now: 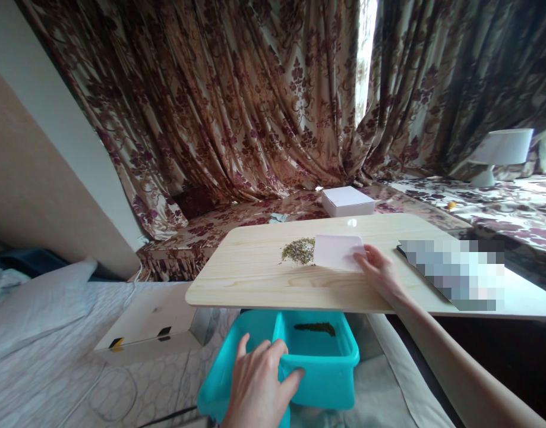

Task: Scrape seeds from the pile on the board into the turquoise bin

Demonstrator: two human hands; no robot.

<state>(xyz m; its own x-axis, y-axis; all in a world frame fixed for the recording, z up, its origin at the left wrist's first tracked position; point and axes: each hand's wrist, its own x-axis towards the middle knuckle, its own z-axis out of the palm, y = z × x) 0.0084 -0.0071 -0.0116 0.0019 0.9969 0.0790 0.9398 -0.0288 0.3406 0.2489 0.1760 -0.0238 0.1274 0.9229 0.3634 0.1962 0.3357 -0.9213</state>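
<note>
My right hand [377, 267] reaches over the wooden tabletop [246, 279] and pinches the right end of a thin white rectangular card [337, 251]. The card's left edge touches a loose pile of small green and brown bits [299, 251], like seeds or dried herbs. Below the table's near edge is a turquoise divided bin [324, 380]. A dark green heap [317, 328] lies in its right compartment. My left hand [261, 380] grips the bin near its divider, fingers curled over the rim and thumb along the outer wall; its fingertips are partly hidden.
A blurred-out flat device [451, 273] lies at the table's right. Behind the table sits a white box [348, 201]. A larger white box [152, 321] rests on the bed at left, near a cable [107, 392]. A lamp [499, 151] stands far right.
</note>
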